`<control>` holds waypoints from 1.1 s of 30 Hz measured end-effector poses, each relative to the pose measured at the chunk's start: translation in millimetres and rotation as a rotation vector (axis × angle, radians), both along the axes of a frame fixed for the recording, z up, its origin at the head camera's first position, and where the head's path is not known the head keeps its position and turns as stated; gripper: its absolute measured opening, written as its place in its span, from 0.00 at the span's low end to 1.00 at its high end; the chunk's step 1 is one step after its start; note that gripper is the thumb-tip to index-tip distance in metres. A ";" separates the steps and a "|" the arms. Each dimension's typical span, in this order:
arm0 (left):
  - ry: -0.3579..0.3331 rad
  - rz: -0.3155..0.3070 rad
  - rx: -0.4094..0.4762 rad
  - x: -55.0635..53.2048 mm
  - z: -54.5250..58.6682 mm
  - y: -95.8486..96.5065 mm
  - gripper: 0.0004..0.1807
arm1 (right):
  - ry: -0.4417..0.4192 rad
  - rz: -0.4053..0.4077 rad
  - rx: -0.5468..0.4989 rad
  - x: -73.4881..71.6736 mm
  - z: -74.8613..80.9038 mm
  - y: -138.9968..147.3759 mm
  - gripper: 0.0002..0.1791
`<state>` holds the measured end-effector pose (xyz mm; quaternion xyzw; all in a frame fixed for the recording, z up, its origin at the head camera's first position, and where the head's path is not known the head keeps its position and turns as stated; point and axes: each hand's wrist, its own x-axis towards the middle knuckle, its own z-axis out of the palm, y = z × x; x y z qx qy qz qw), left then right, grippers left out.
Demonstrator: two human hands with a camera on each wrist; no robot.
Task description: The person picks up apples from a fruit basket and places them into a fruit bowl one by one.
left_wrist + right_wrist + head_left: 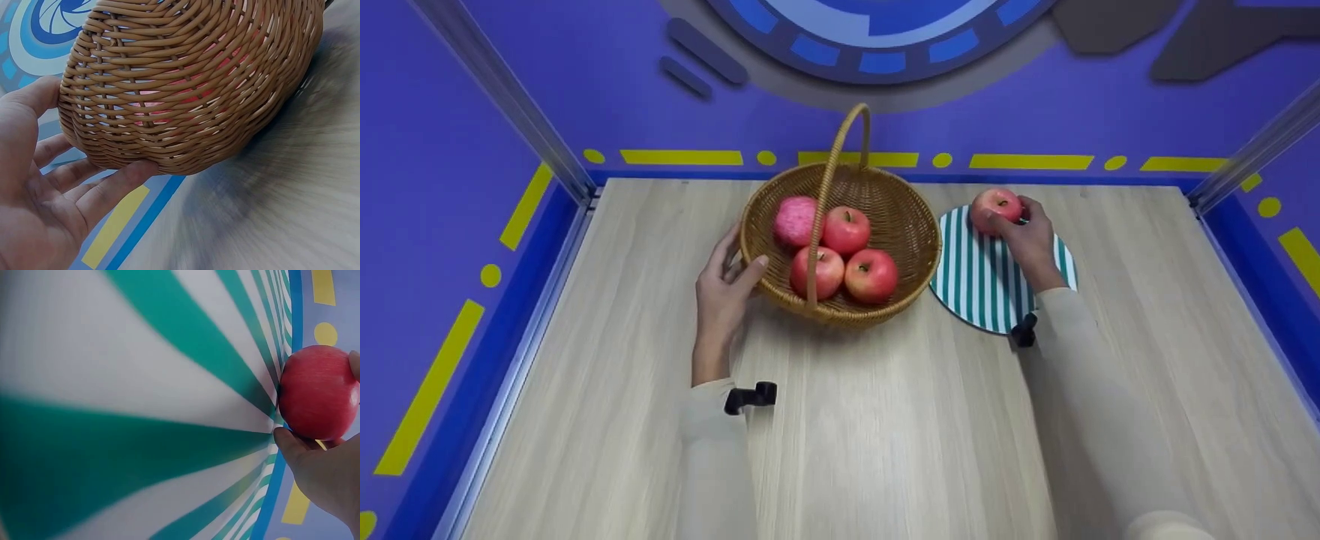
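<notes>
A brown wicker basket (911,225) with a tall handle holds three red apples (871,276) and a pink round thing (796,221) with a rough, netted-looking surface. My left hand (724,296) grips the basket's left side, thumb near the rim and fingers spread against the lower weave (185,135). On the right, my right hand (1030,240) holds another red apple (996,210) between thumb and fingers. This apple is at the far part of a round green-and-white striped mat (975,292). In the right wrist view, the apple (318,391) appears against the mat's far edge.
A light wood-grain table (855,420) lies under everything. Blue-purple panels with yellow marks (1031,161) enclose its back and both sides, with metal posts (521,97) at the corners. The basket stands close to the back panel, beside the mat.
</notes>
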<state>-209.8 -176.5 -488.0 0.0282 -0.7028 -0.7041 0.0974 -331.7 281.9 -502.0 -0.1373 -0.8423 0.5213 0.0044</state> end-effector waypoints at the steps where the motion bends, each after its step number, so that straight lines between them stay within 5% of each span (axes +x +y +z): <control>1: 0.000 -0.002 -0.003 -0.2 -0.2 0.0 0.38 | -0.004 0.002 -0.003 0.0 0.4 0.5 0.52; 23: 0.005 -0.002 0.006 -2.3 -2.2 0.0 0.38 | -0.001 0.004 0.009 1.6 5.5 4.6 0.51; 33: 0.002 -0.006 0.029 -3.1 -1.5 -0.2 0.38 | 0.098 0.017 0.030 7.0 13.7 6.9 0.53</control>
